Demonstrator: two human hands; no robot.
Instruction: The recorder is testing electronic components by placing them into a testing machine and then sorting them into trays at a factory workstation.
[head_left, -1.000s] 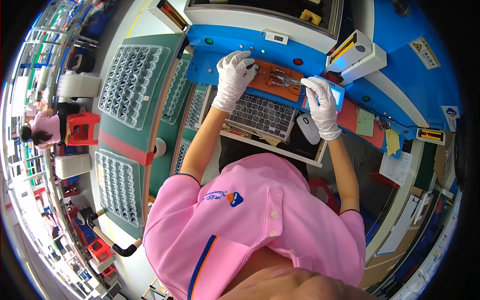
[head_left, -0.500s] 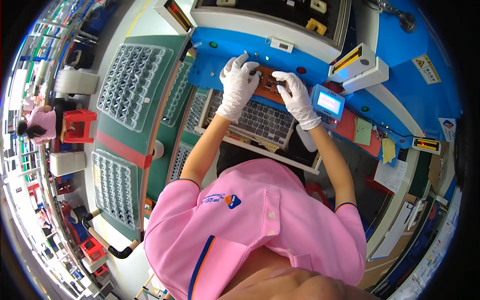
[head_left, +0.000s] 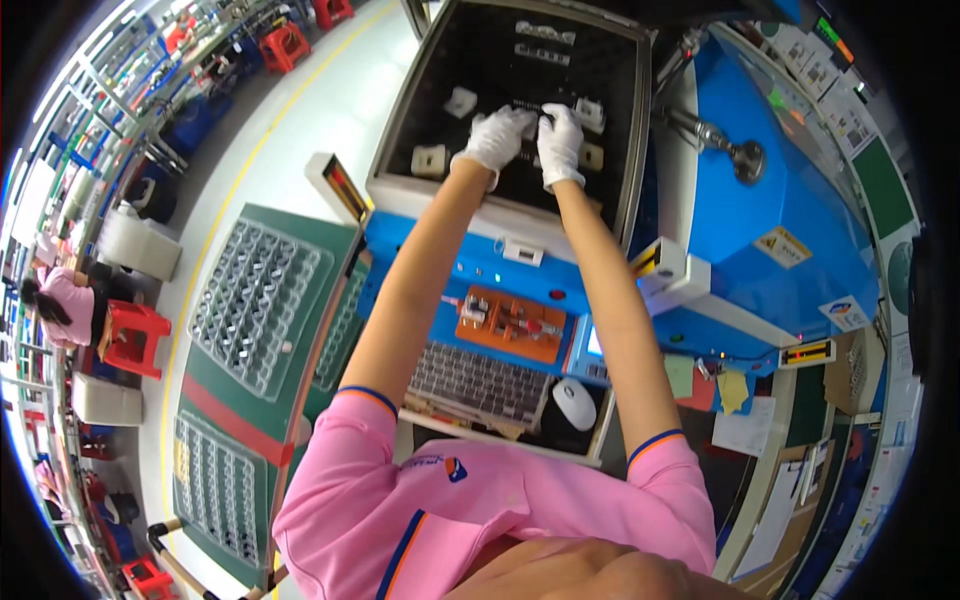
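Both my hands wear white gloves and reach far forward over the black bed point(head_left: 490, 60) of a blue machine. My left hand point(head_left: 494, 140) has its fingers bent together at the middle of the bed. Close beside it on the right, my right hand point(head_left: 560, 145) pinches with thumb and forefinger, and something small and dark shows at its fingertips. What either hand holds is too small and covered to name. Pale blocks lie around them: a white block point(head_left: 590, 115) and a cream block point(head_left: 430, 160). Two clear toothed strips, one of them a far strip point(head_left: 545, 32), lie beyond.
Nearer me are an orange fixture plate point(head_left: 510, 325) with metal clamps, a keyboard point(head_left: 480, 385) and a white mouse point(head_left: 574, 404). Clear moulded trays point(head_left: 262, 305) stand on the green table at left. Sensor posts point(head_left: 338, 188) flank the bed. A person point(head_left: 68, 305) sits far left.
My hands have left the orange fixture and moved forward onto the black bed. The fixture now lies uncovered below my forearms. The view has shifted toward the machine.
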